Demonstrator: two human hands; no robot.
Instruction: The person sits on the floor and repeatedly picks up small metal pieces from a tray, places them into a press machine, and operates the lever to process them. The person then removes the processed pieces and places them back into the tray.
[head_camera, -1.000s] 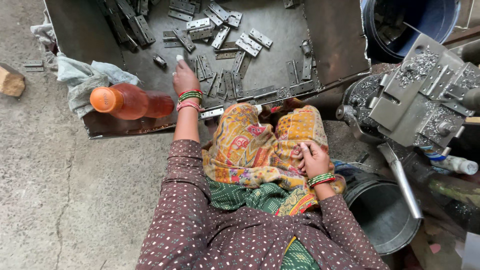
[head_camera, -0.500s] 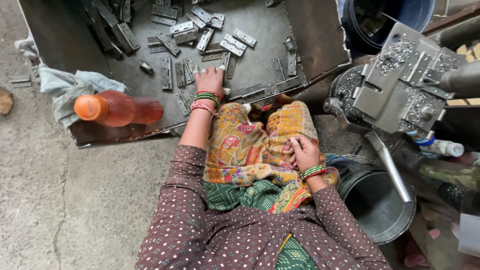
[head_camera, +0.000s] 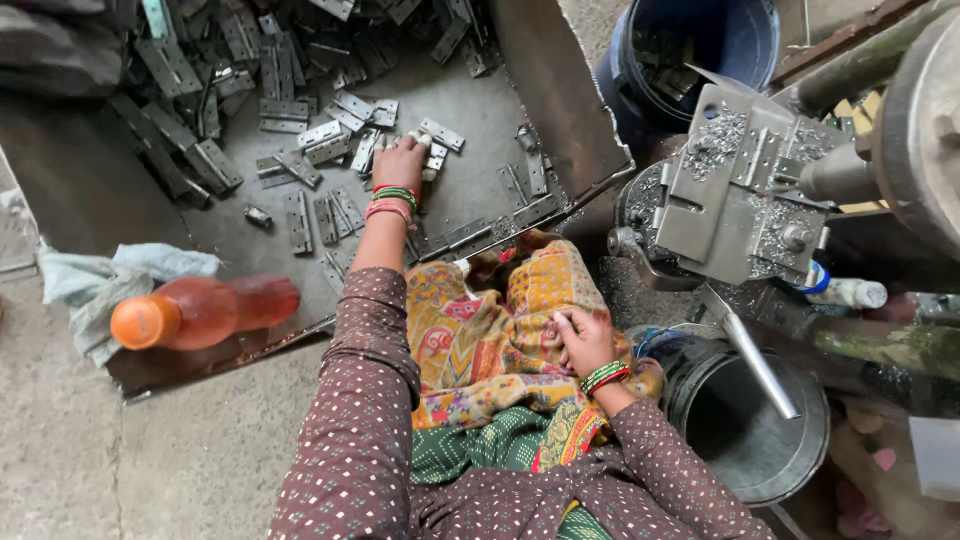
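Your left hand (head_camera: 398, 165) closes on stiff, heavy-looking metal hinges (head_camera: 340, 135) at eleven o'clock, best pinched by the flat leaves, while your right hand (head_camera: 580, 340) rests loosely curled, empty.

Soft, even daylight fills the scene, with no hard shadows. The metal tray (head_camera: 560, 90) looks darkest at its upper left corner, where the hinges sink into gloom. Beside it, the orange bottle (head_camera: 200, 312) glows translucent, and the grey machine (head_camera: 730, 195) to the tray's right shows dull sheen without glare. Focus is sharp around the tray; far right of it, the frame's edge softens and stretches slightly.
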